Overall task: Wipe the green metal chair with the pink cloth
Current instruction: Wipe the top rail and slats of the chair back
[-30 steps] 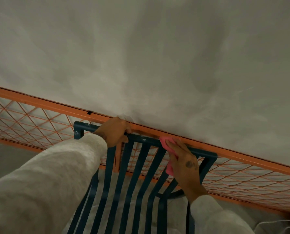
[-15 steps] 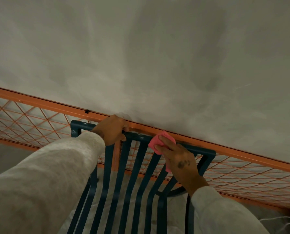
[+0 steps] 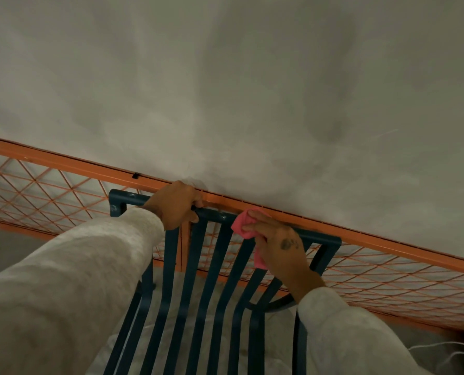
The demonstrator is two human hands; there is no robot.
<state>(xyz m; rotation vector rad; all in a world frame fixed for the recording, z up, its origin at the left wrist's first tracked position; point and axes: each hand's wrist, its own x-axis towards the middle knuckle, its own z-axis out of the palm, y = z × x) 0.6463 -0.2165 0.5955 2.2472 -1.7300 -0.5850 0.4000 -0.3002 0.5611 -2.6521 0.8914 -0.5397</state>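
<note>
Green metal chair [image 3: 198, 280] sits right against the orange mesh fence [image 3: 387, 277], top rail just under the fence's top bar. Our right hand [image 3: 279, 247] presses the pink cloth [image 3: 243, 224] flat on that rail, fingers [image 3: 255, 228] extended; our left hand [image 3: 175, 205] is wrapped tight around the rail further left.

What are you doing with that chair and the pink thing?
A person is cleaning a green metal chair. The left hand grips the top bar of the chair back to steady it. The right hand presses a pink cloth against that same top bar, near the middle, to wipe it. The chair stands right against an orange mesh fence by a grey wall.
</note>
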